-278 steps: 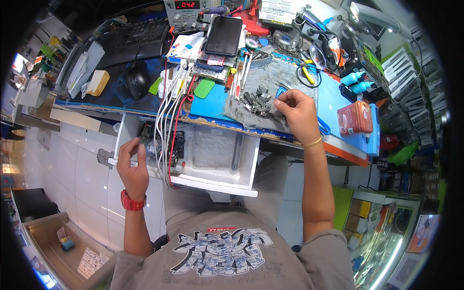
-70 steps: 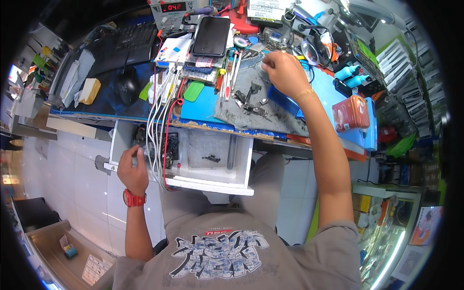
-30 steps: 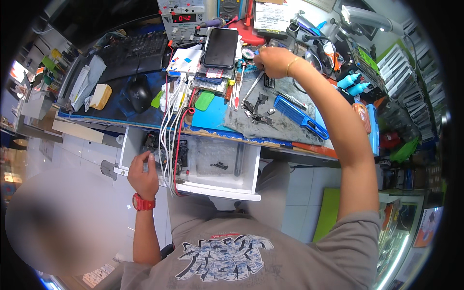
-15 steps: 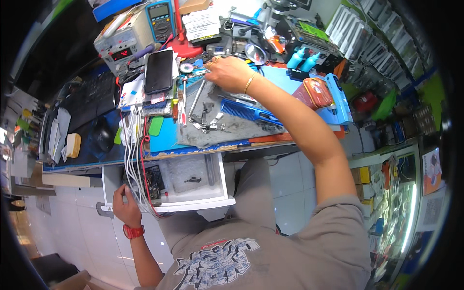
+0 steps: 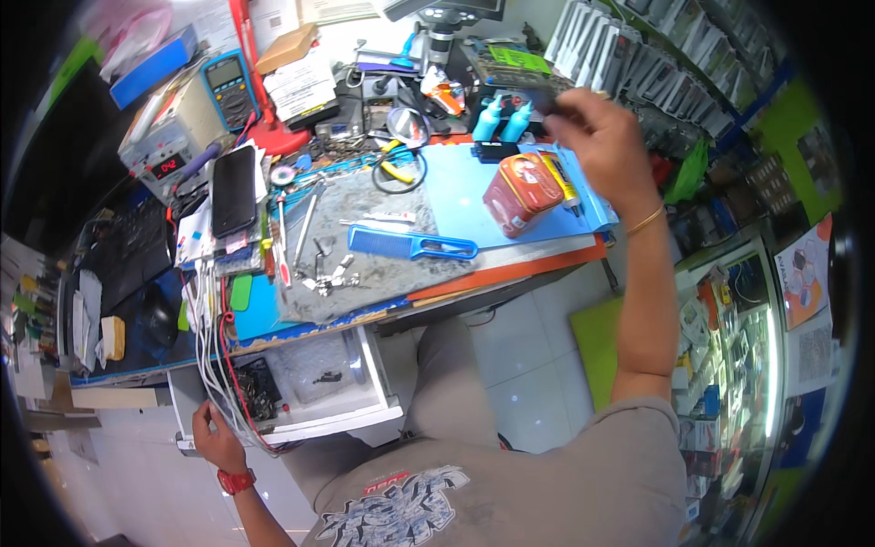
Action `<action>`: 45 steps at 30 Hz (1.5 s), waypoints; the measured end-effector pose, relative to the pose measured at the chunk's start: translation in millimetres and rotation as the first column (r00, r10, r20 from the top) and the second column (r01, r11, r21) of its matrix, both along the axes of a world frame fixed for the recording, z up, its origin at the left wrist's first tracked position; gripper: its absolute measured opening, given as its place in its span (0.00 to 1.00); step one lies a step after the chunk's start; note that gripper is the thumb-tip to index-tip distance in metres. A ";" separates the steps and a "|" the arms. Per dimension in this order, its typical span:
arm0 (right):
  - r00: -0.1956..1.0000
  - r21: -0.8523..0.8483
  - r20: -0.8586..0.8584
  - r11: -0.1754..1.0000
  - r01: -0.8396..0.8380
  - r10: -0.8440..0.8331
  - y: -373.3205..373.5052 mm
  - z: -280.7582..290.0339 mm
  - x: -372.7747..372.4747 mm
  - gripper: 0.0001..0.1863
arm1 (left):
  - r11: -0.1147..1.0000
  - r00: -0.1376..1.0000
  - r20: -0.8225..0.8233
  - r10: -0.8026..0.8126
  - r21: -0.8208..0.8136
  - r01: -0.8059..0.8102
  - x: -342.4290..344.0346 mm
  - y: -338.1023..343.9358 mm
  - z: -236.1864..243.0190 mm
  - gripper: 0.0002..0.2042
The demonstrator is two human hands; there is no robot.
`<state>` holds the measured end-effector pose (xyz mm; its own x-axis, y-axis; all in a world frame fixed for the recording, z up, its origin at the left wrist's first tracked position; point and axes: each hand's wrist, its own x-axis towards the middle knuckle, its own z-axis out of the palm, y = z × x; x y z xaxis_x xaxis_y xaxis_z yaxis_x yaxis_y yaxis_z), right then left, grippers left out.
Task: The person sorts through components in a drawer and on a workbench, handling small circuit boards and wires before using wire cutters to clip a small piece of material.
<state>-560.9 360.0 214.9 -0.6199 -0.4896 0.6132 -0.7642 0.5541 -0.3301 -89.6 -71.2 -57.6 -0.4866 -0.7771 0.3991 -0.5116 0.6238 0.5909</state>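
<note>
My right hand [image 5: 603, 146] is raised at the bench's right, above a red tin [image 5: 521, 199] and beside two light-blue bottles [image 5: 516, 125]; its curled fingers seem closed on a blurred dark object [image 5: 550, 102]. My left hand [image 5: 217, 438] is low at the left front corner of the open white drawer [image 5: 339, 415], fingers curled beside hanging cables [image 5: 239, 410], their grip hidden. On the gray mat [image 5: 365, 296] lie a blue comb [image 5: 392, 243], small metal parts [image 5: 324, 283] and slim tools. A phone [image 5: 233, 191] rests on a stack to their left.
A power supply [image 5: 150, 155], multimeter [image 5: 228, 89], red stand [image 5: 283, 137] and microscope [image 5: 442, 41] crowd the back. A mouse [image 5: 157, 319] lies at left. Packaged items [image 5: 620, 41] hang at right, near a lit display case [image 5: 729, 365].
My right hand has moved from the mat's back rightward, past the tin, uncovering yellow-handled pliers. The view has swung right, so the drawer and left hand appear lower and further left.
</note>
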 end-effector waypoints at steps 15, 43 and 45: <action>0.957 0.664 -0.195 0.690 0.289 -0.214 75.1 -102.8 -190.9 0.04 | 1.000 0.999 0.036 0.025 0.016 -0.025 4.9 -6.2 -7.3 0.09; 0.898 0.399 0.036 0.830 0.390 -0.439 20.2 -143.3 -194.2 0.12 | 1.000 0.999 0.049 0.020 -0.012 -0.019 4.8 -7.3 -6.8 0.08; 0.921 0.337 -0.025 0.864 0.374 -0.389 31.5 -131.8 -182.4 0.12 | 0.999 0.998 0.053 0.031 -0.016 -0.030 5.0 -6.9 -7.2 0.08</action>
